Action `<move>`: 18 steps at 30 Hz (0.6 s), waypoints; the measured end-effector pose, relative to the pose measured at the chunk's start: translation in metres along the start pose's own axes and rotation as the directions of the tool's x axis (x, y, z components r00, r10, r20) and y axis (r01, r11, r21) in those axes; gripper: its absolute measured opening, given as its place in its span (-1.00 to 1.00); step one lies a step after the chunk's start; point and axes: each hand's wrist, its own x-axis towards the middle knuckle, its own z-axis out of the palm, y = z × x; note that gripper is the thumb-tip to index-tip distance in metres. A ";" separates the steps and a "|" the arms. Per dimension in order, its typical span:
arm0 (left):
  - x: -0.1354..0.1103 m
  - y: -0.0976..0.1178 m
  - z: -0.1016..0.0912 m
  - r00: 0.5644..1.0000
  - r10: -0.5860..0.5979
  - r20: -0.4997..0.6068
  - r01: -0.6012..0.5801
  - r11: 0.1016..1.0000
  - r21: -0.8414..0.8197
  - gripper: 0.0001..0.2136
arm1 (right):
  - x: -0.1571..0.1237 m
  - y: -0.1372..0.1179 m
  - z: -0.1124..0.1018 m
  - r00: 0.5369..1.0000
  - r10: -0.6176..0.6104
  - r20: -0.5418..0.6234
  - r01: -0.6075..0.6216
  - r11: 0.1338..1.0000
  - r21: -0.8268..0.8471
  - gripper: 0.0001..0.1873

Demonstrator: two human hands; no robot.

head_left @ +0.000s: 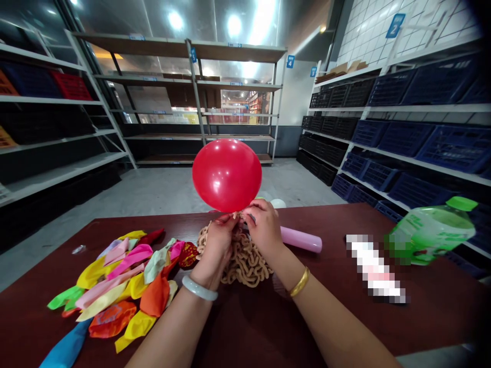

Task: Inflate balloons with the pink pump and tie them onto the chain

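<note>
A round, inflated red balloon point(227, 176) stands upright above my two hands, its neck pointing down between them. The fingers of my left hand point(219, 236) are pinched at the neck. Close against them, my right hand point(264, 225) is also closed, thumb and fingers pressed together around a small bit of tan cord at the neck. The fingertips partly hide how cord and neck meet. Below both hands lies a loose heap of thick tan cord point(247, 266) on the dark red-brown table point(245, 337). A lilac tube point(302, 239) lies just right of my right hand.
Several flat balloons point(130, 281) in many colours spread over the table's left side. On the right lie a green-capped bottle point(431, 232) and a blurred-out long object point(376, 268). Beyond the table stand metal shelves point(199, 87) and racks of dark blue crates point(399, 138).
</note>
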 end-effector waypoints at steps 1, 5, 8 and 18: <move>0.000 0.000 0.000 1.000 0.009 0.005 -0.009 1.000 0.003 -0.71 | -0.001 -0.001 -0.001 1.000 -0.017 -0.001 0.017 1.000 -0.026 -0.89; -0.001 -0.002 0.001 0.999 0.023 0.028 -0.025 0.998 0.062 -0.72 | -0.001 -0.004 -0.004 0.999 -0.037 -0.017 0.035 0.995 -0.093 -0.88; -0.002 -0.003 0.001 0.999 0.047 0.027 -0.049 0.995 0.088 -0.70 | 0.000 -0.005 -0.005 1.000 -0.021 -0.019 0.019 0.996 -0.083 -0.92; -0.009 0.005 0.000 0.947 0.296 0.122 -0.307 0.730 0.611 -0.77 | 0.007 0.003 -0.007 0.998 0.046 0.040 -0.044 0.997 -0.069 -0.90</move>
